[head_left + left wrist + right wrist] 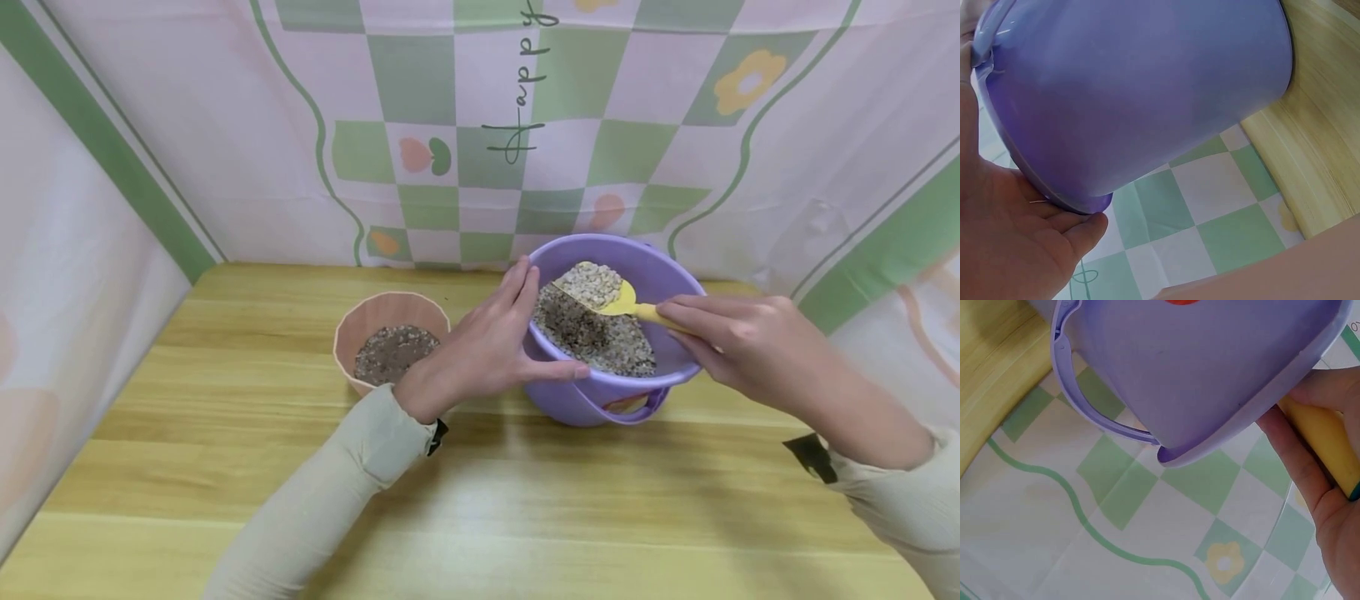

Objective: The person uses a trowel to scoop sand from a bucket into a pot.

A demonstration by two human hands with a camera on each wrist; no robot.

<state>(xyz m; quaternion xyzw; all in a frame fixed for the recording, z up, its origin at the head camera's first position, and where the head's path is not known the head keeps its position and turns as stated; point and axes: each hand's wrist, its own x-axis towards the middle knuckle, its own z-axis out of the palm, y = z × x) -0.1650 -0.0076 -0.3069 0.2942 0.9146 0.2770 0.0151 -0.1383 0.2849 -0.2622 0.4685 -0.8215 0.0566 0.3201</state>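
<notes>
A purple bucket (551, 398) stands on the table, holding grainy, gravel-like mix (622, 350). My left hand (487, 342) holds its rim from the left, thumb along the near edge and fingers at the far side. In the left wrist view, the fingers (1088, 232) lie against the rim beside the bucket's smooth wall (1147, 94). My right hand (750, 342) grips the yellow handle of a small shovel (622, 302). Pale grains (592, 283) heap on its blade, which sits inside the bucket's mouth above the mix. The right wrist view shows the yellow handle (1322, 440) between thumb and fingers.
Left of the bucket, a pink-orange faceted pot (356, 321) contains dark, speckled soil (393, 354). Both containers stand on a wood-grain table (187, 450). Behind hangs a green-and-white checked cloth (491, 154). The bucket's handle (637, 412) hangs down at its near side.
</notes>
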